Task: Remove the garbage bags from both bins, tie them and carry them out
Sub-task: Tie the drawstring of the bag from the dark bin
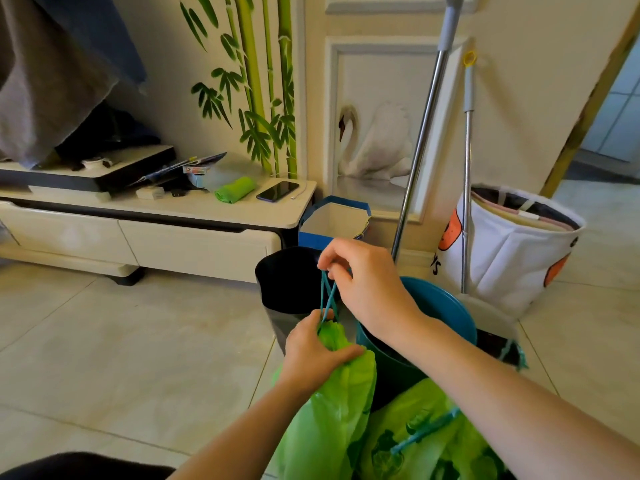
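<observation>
I hold a green garbage bag (329, 410) in front of me above the floor. My left hand (315, 348) squeezes its gathered neck. My right hand (363, 282) pinches the teal drawstring (327, 296) and pulls it upward from the neck. A second green bag (426, 434) with a teal drawstring lies low on the right, partly behind my right forearm. Behind my hands stand a black bin (280, 282) and a teal bin (446, 313), both with their openings showing no green liner.
A low white TV cabinet (194, 216) on the left carries a phone (277, 191) and a green roll of bags (235, 189). A blue paper bag (332, 220), two mop handles (419, 140) and a white laundry basket (512, 251) stand against the wall. A doorway opens at right.
</observation>
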`<state>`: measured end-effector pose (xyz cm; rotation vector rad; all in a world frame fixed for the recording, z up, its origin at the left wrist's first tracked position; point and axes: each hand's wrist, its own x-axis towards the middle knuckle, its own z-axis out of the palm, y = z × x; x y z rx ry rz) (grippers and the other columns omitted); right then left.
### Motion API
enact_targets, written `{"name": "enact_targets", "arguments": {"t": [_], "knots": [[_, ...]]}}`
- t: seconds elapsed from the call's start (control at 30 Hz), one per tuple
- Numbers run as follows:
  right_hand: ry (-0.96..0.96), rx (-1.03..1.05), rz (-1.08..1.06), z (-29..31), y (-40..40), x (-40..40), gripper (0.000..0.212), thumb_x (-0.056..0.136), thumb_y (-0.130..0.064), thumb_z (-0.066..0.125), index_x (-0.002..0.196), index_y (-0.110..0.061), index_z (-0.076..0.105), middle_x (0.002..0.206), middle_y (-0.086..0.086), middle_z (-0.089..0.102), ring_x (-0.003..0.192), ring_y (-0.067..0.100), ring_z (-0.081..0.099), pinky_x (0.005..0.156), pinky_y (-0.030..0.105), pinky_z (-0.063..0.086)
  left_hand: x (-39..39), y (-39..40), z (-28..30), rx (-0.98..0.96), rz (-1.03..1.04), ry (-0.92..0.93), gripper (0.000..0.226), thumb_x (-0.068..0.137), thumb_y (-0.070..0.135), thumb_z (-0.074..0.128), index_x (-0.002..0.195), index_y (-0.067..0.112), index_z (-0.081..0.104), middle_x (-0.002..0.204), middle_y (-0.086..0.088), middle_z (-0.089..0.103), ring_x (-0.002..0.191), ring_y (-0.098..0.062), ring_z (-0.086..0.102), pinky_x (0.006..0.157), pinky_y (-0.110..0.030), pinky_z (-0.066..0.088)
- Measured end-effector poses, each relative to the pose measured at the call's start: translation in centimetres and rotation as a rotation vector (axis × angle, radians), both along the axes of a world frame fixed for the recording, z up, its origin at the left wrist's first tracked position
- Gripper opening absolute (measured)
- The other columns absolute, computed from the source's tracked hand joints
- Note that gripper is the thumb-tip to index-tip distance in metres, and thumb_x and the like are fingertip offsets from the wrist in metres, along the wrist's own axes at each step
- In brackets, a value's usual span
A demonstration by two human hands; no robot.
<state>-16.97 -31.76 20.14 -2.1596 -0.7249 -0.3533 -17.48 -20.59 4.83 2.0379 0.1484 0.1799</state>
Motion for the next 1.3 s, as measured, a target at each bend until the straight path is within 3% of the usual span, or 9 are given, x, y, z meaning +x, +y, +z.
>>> {"name": "enact_targets", "arguments": {"t": [0.17, 0.27, 0.37, 0.53, 0.77, 0.93, 1.1, 1.2, 1.3], "knots": [[0.006, 0.104, 0.007, 0.3, 0.3, 0.1, 0.023, 0.092, -0.002, 0.049, 0.086, -0.014, 0.068, 0.082, -0.008, 0.062, 0.073, -0.001, 0.055, 0.066, 0.008, 0.041, 0.1, -0.9, 0.0, 0.051, 0.017, -0.069, 0.041, 0.063, 0.048, 0.072, 0.100, 0.043, 0.054, 0.104, 0.016, 0.065, 0.103, -0.005, 0.059, 0.089, -0.035, 0.052], [0.009, 0.143, -0.009, 0.5, 0.2, 0.3, 0.026, 0.093, 0.000, 0.047, 0.085, -0.013, 0.069, 0.085, -0.004, 0.064, 0.068, -0.002, 0.053, 0.063, 0.008, 0.039, 0.4, -0.8, -0.1, 0.066, 0.044, -0.074, 0.016, 0.070, 0.032, 0.066, 0.085, 0.028, 0.061, 0.084, 0.006, 0.068, 0.071, -0.008, 0.062, 0.069, -0.034, 0.055], [-0.042, 0.137, -0.031, 0.5, -0.1, 0.4, 0.028, 0.092, 0.001, 0.046, 0.085, -0.013, 0.069, 0.088, 0.000, 0.066, 0.075, 0.004, 0.057, 0.067, 0.008, 0.042, 0.6, -0.4, -0.5, 0.086, 0.049, -0.063, 0.008, 0.078, 0.025, 0.065, 0.080, 0.021, 0.059, 0.069, 0.001, 0.060, 0.051, -0.008, 0.046, 0.050, -0.017, 0.040], [0.054, 0.202, -0.094, 0.5, -0.8, 0.8, 0.028, 0.091, -0.001, 0.051, 0.081, -0.019, 0.070, 0.074, -0.018, 0.061, 0.070, -0.006, 0.057, 0.063, 0.007, 0.041, 0.8, 1.9, -1.8, 0.375, -0.076, 0.010, 0.015, 0.090, 0.025, 0.051, 0.082, 0.012, 0.051, 0.077, -0.003, 0.050, 0.070, -0.023, 0.053, 0.066, -0.037, 0.044], [0.117, 0.270, -0.077, 0.7, -0.6, 0.6, 0.027, 0.085, 0.000, 0.055, 0.076, -0.021, 0.069, 0.075, -0.007, 0.068, 0.074, 0.006, 0.066, 0.067, 0.016, 0.052, 1.3, 4.9, 2.3, 0.841, -0.400, 0.278, 0.031, 0.099, 0.037, 0.035, 0.107, 0.012, 0.052, 0.109, -0.019, 0.060, 0.102, -0.037, 0.056, 0.089, -0.042, 0.046], [0.190, 0.356, -0.004, 1.0, -0.3, 0.4, 0.024, 0.085, 0.001, 0.059, 0.080, -0.021, 0.067, 0.083, -0.004, 0.073, 0.079, 0.004, 0.068, 0.069, 0.017, 0.052, 0.5, 6.3, 6.4, 0.681, -0.582, 0.275, 0.040, 0.096, 0.033, 0.052, 0.132, 0.016, 0.053, 0.127, -0.009, 0.062, 0.117, -0.026, 0.057, 0.098, -0.034, 0.044], [0.257, 0.431, 0.039, 0.8, 0.1, 0.2, 0.021, 0.083, 0.001, 0.063, 0.088, -0.020, 0.067, 0.090, -0.002, 0.074, 0.087, 0.009, 0.070, 0.079, 0.025, 0.057, 1.1, 6.4, 6.8, 0.340, -0.401, 0.155, 0.036, 0.079, 0.027, 0.076, 0.111, 0.010, 0.072, 0.103, -0.005, 0.075, 0.092, -0.013, 0.070, 0.089, -0.031, 0.055], [0.332, 0.524, 0.048, 0.7, 0.1, 0.4, 0.026, 0.083, 0.007, 0.060, 0.091, -0.017, 0.067, 0.095, 0.003, 0.074, 0.090, 0.011, 0.071, 0.075, 0.023, 0.056, 1.9, 6.7, 6.3, 0.254, -0.408, 0.170, 0.039, 0.070, 0.027, 0.084, 0.103, 0.010, 0.075, 0.090, -0.001, 0.077, 0.082, -0.005, 0.071, 0.083, -0.028, 0.057], [0.390, 0.593, 0.031, 0.6, 0.0, 0.6, 0.028, 0.084, 0.009, 0.058, 0.092, -0.016, 0.067, 0.095, 0.005, 0.074, 0.090, 0.011, 0.071, 0.072, 0.021, 0.056, 1.9, 6.4, 6.2, 0.290, -0.379, 0.138, 0.019, 0.075, 0.023, 0.080, 0.090, 0.011, 0.079, 0.066, 0.010, 0.070, 0.059, 0.005, 0.062, 0.067, -0.019, 0.051]]}}
